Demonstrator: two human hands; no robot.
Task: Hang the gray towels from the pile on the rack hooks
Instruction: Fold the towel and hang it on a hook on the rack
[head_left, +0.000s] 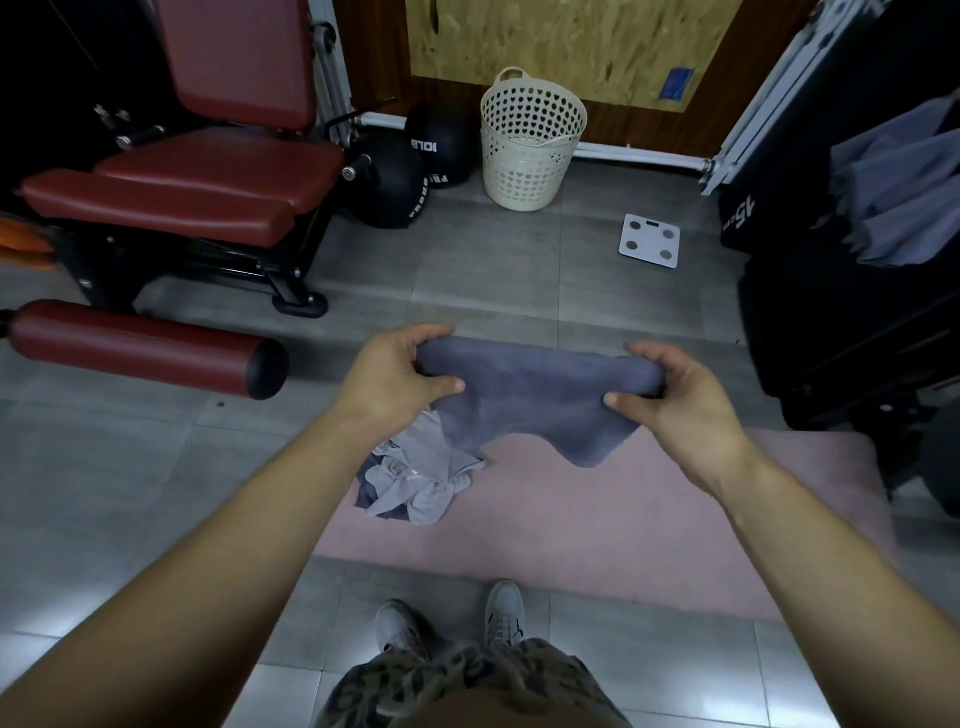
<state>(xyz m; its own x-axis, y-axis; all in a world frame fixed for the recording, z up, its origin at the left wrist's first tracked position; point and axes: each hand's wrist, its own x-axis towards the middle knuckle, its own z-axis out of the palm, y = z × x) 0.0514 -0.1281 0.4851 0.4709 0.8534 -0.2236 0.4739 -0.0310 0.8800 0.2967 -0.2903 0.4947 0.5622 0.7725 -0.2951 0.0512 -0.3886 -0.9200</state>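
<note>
Big stuff first: tiled gym floor, red weight bench (208, 171) on the left, and a dark rack (831, 322) on the right edge w/ some hung gray towels (904, 192) up there. Hooks are too dark to make out. A pink mat (649, 519) lies just ahead of the person's shoes, and a white basket (530, 140) sits back by the wall, not involved afaict.

The held towel (530, 395) is gray, up in the air over the mat, stretched between both hands, w/ its lower part sagging in a loose flap. The rest of the pile (415, 478) lies crumpled at the mat's left side, just below-left of the held one and partly hidden by it.

Handling, imo: light, totally floppy, terry-ish so not slippery, nothing fragile. It'll droop wherever it's unsupported, so take it along the top edge near the ends, basically how it's held rn. For a hook you'd prob bunch a bit of edge. Can't see any loop.

Left hand (400, 374): grip closed on the left end, thumb on the near side, fingers curled over the top. Right hand (685, 395): same on the right end. Both bare arms reach fwd, hands roughly level, well apart.
</note>
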